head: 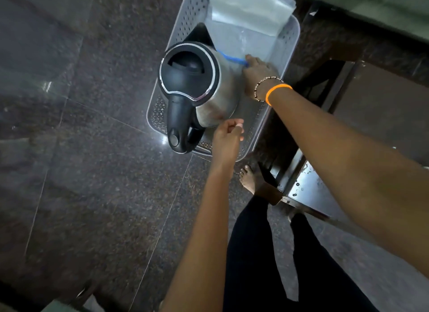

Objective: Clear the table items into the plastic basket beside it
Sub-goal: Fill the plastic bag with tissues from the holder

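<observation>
A grey perforated plastic basket stands on the dark floor. Inside it a steel electric kettle with a black lid and handle leans toward the basket's left rim. A clear plastic pouch lies across the far half and sticks out over the far rim. My right hand reaches into the basket beside the kettle, its fingers closed on a blue strip at the pouch's near edge. My left hand hovers at the basket's near end by the kettle's base, fingers curled, with nothing visible in them.
A dark table with a metal frame stands right of the basket, one leg close to my bare foot. Polished granite floor spreads to the left. A greenish surface shows at the top right.
</observation>
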`<move>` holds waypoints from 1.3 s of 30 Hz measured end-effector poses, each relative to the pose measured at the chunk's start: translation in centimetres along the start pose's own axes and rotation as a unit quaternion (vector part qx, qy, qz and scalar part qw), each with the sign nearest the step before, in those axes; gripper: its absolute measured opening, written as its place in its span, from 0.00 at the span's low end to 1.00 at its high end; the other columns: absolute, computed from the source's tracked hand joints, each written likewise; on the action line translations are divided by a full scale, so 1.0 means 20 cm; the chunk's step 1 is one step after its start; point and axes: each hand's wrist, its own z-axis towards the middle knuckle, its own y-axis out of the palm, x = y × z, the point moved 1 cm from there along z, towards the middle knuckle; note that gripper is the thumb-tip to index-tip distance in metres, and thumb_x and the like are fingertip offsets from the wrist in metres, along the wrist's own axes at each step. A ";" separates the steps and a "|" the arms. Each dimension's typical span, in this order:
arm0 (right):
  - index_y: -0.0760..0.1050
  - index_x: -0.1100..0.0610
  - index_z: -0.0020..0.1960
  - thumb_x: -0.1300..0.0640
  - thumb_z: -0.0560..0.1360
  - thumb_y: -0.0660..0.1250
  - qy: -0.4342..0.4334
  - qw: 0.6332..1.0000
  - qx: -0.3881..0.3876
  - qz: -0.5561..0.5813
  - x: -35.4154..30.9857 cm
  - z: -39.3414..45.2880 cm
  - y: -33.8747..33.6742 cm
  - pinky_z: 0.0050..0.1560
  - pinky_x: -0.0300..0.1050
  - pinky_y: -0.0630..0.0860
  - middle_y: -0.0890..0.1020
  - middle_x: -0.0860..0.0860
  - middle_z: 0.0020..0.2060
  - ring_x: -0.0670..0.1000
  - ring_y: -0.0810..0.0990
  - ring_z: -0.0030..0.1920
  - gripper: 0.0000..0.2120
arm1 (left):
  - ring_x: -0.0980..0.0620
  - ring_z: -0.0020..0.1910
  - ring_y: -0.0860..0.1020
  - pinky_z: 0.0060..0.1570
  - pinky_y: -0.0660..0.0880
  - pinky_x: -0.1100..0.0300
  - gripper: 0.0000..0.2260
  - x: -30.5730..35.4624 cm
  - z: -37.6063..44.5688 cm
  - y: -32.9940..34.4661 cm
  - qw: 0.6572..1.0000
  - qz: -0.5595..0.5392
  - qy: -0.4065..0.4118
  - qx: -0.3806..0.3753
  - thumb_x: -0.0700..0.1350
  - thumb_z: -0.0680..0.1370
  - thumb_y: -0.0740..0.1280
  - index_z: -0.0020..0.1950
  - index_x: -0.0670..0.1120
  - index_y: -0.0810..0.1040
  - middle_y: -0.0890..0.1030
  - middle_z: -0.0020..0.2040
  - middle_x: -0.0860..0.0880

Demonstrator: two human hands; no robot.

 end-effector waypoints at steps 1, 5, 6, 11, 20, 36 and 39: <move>0.65 0.66 0.68 0.69 0.73 0.60 0.001 1.000 0.003 -0.001 0.00 0.01 -0.01 0.72 0.56 0.56 0.56 0.59 0.75 0.60 0.59 0.73 0.23 | 0.58 0.34 0.73 0.42 0.71 0.64 0.07 0.00 0.00 -0.01 1.000 0.004 -0.004 -0.010 0.40 0.78 0.61 0.46 0.51 0.75 0.75 0.38 0.54; 0.73 0.63 0.63 0.68 0.72 0.61 0.018 0.989 0.102 0.107 0.03 -0.05 -0.07 0.69 0.49 0.65 0.72 0.59 0.66 0.61 0.72 0.65 0.19 | 0.58 0.34 0.72 0.42 0.70 0.65 0.07 0.02 0.00 -0.02 0.999 0.002 -0.018 -0.029 0.41 0.78 0.62 0.43 0.51 0.75 0.73 0.37 0.54; 0.76 0.62 0.59 0.67 0.72 0.61 0.032 0.972 0.155 0.174 0.04 -0.09 -0.09 0.66 0.47 0.67 0.76 0.59 0.62 0.59 0.74 0.63 0.16 | 0.58 0.34 0.71 0.42 0.70 0.65 0.06 0.03 0.00 -0.02 0.999 -0.003 -0.020 -0.027 0.41 0.78 0.62 0.44 0.50 0.76 0.73 0.37 0.54; 0.81 0.62 0.41 0.68 0.67 0.64 0.049 0.857 0.338 0.385 0.04 -0.42 -0.19 0.51 0.40 0.74 0.84 0.53 0.40 0.49 0.80 0.44 0.07 | 0.58 0.35 0.73 0.45 0.71 0.64 0.03 0.12 -0.06 0.01 0.999 -0.041 0.013 -0.028 0.45 0.79 0.63 0.48 0.48 0.76 0.74 0.39 0.54; 0.75 0.51 0.43 0.65 0.63 0.74 0.045 0.812 0.267 0.517 0.10 -0.98 -0.14 0.33 0.27 0.68 0.75 0.42 0.28 0.37 0.72 0.28 0.14 | 0.43 0.48 0.76 0.51 0.76 0.48 0.07 0.30 -0.29 0.24 0.989 -0.105 0.100 -0.020 0.39 0.75 0.69 0.50 0.41 0.72 0.76 0.47 0.41; 0.73 0.60 0.38 0.67 0.66 0.63 0.171 0.868 0.347 0.311 1.02 -1.94 -0.01 0.38 0.42 0.67 0.77 0.57 0.38 0.52 0.74 0.36 0.04 | 0.56 0.25 0.66 0.27 0.65 0.66 0.13 -0.17 -1.00 0.98 0.994 0.023 0.087 -0.057 0.33 0.74 0.64 0.35 0.48 0.69 0.69 0.31 0.49; 0.77 0.60 0.36 0.71 0.64 0.62 0.112 0.898 0.331 0.267 1.15 -2.10 0.00 0.41 0.43 0.66 0.78 0.59 0.40 0.58 0.76 0.41 0.09 | 0.55 0.27 0.68 0.32 0.68 0.59 0.12 -0.26 -1.16 1.22 0.989 0.057 0.118 -0.067 0.33 0.73 0.63 0.35 0.48 0.69 0.72 0.31 0.50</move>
